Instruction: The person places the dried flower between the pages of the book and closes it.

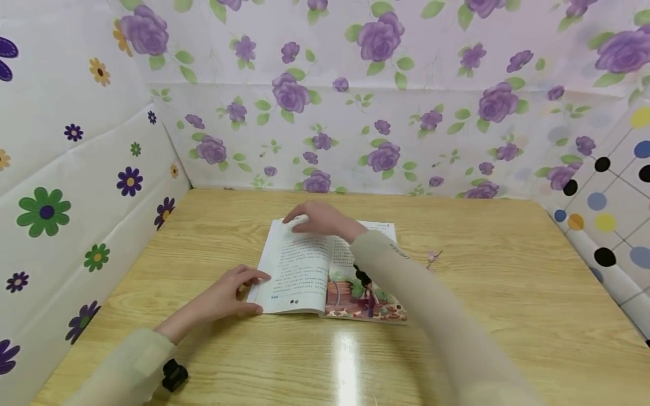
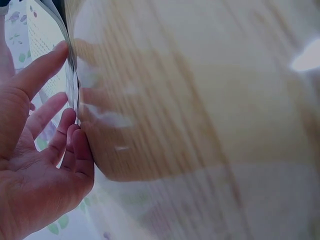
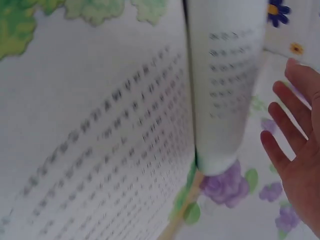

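An open book (image 1: 304,273) lies on the wooden table, text on its left page and a colour picture low on its right page. My left hand (image 1: 228,293) rests at the book's left edge, thumb by the near corner and a finger on the page. In the left wrist view the thumb of that hand (image 2: 45,145) touches the page edge, with the other fingers loosely bent beside it. Over the far part of the left page is my right hand (image 1: 325,219). Its fingers are spread and apart from the paper in the right wrist view, beside a curved page (image 3: 225,90).
A small black object (image 1: 175,375) sits on the table (image 1: 487,270) near my left sleeve. A pinkish twig-like mark (image 1: 433,257) shows right of the book. Flower-printed sheeting (image 1: 355,135) stands behind the table, with patterned sheets at both sides.
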A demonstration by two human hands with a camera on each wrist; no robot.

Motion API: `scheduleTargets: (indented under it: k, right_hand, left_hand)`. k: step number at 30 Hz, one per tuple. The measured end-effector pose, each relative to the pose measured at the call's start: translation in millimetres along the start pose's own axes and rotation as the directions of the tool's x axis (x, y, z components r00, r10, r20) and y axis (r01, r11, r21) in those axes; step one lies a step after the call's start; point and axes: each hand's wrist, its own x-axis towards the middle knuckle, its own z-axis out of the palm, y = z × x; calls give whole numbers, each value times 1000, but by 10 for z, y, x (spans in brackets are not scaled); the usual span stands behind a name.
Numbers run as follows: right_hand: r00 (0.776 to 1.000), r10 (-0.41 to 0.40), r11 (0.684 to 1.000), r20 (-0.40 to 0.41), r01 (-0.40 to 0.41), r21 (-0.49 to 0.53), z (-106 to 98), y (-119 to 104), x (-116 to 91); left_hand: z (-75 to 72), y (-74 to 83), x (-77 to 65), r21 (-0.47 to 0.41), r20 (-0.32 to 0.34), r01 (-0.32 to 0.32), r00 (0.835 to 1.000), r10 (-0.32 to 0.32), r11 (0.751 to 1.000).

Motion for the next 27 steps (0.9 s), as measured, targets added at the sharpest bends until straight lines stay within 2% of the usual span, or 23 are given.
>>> scheduleTargets:
  k: [4,10,15,21,27]
  right_hand:
    - [992,-9,999,-124,15,52,-155,138,-233]
    - [959,44,999,-280,-44,6,-246,323,-612]
    - [910,60,995,-411,-85,-44,-231,456,-909]
    - [835,95,993,-542,-121,-12,-212,607,-1319]
    - [798,110,989,-593,-146,-14,-188,747,-1684]
  left_hand:
    - [-15,18,11,6,2,6,1000,-6,1000]
    - [-11,44,10,15,-6,1,1000,-1,1000]
    - [7,42,-5,21,-17,-9,1000,10,1000]
    - [11,50,-1,12,-17,-8,1000,8,1000]
    - [7,58,-6,5,-16,-10,1000,10,1000]
